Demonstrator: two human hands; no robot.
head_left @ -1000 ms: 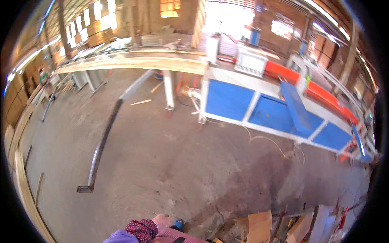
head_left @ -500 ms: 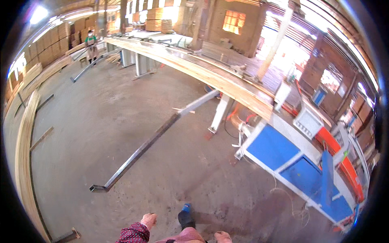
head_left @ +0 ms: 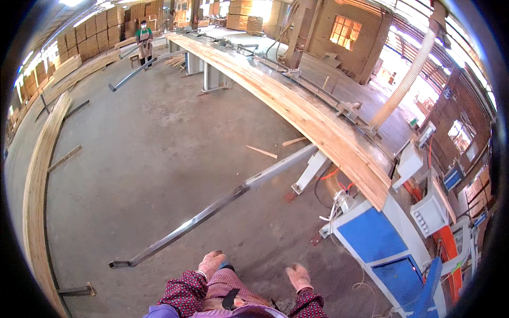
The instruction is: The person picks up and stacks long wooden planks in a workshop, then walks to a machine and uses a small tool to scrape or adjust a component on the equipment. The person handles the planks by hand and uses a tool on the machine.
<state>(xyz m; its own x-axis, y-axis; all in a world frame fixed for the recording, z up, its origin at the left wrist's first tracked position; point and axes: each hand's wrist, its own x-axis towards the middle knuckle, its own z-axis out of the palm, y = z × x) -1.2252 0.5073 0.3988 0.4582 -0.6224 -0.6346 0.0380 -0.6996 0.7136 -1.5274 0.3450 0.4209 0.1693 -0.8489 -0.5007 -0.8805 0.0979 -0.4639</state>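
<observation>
My left hand (head_left: 211, 263), in a pale pinkish glove, is held low in front of my body with its fingers curled in and nothing visible in it. My right hand (head_left: 298, 277), gloved alike, hangs to the right with fingers loosely closed and also holds nothing I can see. Neither touches anything. Ahead, long wooden boards (head_left: 286, 108) lie side by side along a raised machine table. A grey metal bar (head_left: 212, 208) slants from beneath the table toward the floor on my left.
A blue and white machine cabinet (head_left: 371, 233) stands at the right, with orange parts beyond it. Long stacked timber (head_left: 40, 185) lies along the left. Thin wood strips (head_left: 262, 152) are on the floor. A person (head_left: 143, 42) in a green top and apron stands far off, left.
The view has shifted and moved closer to the table. Both my hands have come up further into sight, with more of my sleeves showing.
</observation>
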